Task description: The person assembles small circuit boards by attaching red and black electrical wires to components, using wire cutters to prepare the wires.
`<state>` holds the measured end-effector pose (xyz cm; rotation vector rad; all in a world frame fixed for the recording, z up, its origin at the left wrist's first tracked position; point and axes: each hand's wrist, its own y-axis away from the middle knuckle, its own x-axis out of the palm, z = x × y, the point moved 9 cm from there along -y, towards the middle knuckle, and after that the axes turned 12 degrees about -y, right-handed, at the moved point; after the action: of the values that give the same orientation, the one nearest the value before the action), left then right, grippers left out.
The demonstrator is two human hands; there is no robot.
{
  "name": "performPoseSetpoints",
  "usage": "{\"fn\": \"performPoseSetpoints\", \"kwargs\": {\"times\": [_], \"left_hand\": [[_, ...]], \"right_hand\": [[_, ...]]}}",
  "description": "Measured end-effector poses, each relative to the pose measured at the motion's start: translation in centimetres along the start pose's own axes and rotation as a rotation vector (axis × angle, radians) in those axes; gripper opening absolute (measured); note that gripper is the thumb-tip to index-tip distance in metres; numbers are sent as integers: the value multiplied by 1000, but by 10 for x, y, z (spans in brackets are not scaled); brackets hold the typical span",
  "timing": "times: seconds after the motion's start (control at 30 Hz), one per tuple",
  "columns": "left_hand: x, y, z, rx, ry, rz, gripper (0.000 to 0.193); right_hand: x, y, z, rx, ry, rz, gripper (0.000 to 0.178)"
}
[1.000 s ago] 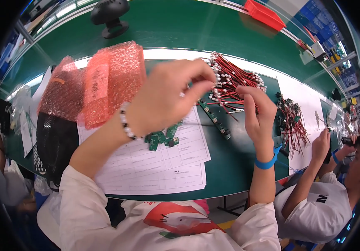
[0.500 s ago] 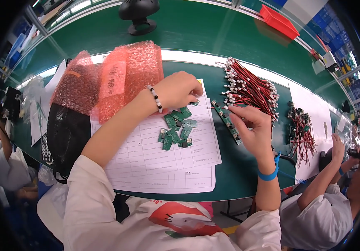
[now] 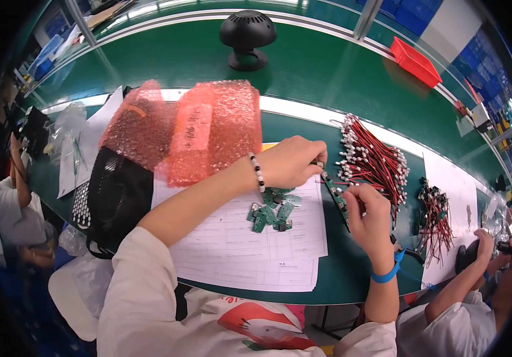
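A long, narrow green circuit board strip (image 3: 334, 195) lies slantwise on the bench, just right of the printed sheets. My left hand (image 3: 289, 163), with a beaded bracelet, is closed in a pinch at the strip's far end. A small board-like piece shows at its fingertips, mostly hidden. My right hand (image 3: 370, 217), with a blue wrist strap, has its thumb and forefinger curled against the strip's right edge. Several small green circuit boards (image 3: 272, 214) lie in a loose pile on the printed sheets (image 3: 232, 250), partly under my left wrist.
Red-and-black wires (image 3: 378, 160) with white connectors lie beyond my right hand. Wired boards (image 3: 434, 217) rest farther right. Pink bubble-wrap bags (image 3: 214, 137) and a black bag (image 3: 116, 193) sit left. A black fan (image 3: 247, 38) and red tray (image 3: 415, 62) stand behind. A co-worker (image 3: 464, 297) sits at right.
My left hand has moved from the small-board pile to the strip's far end. My right hand has shifted nearer along the strip. The view has also shifted.
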<state>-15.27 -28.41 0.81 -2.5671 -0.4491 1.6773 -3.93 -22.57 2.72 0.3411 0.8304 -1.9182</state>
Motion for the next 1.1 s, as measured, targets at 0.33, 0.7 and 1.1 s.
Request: {"fn": "performPoseSetpoints", "kwargs": {"times": [0.33,0.7,1.1], "left_hand": [[0,4,-24,-102,410,66,25],[-13,10,-44,76,151,-40,30],[-13,12,-55,142,34,-8,28]], "right_hand": [[-9,-1,24,-225,114,-70,16],[-8,6,37,-383,282,-109,16],[-10,10,44,-357,379,-117,16]]}}
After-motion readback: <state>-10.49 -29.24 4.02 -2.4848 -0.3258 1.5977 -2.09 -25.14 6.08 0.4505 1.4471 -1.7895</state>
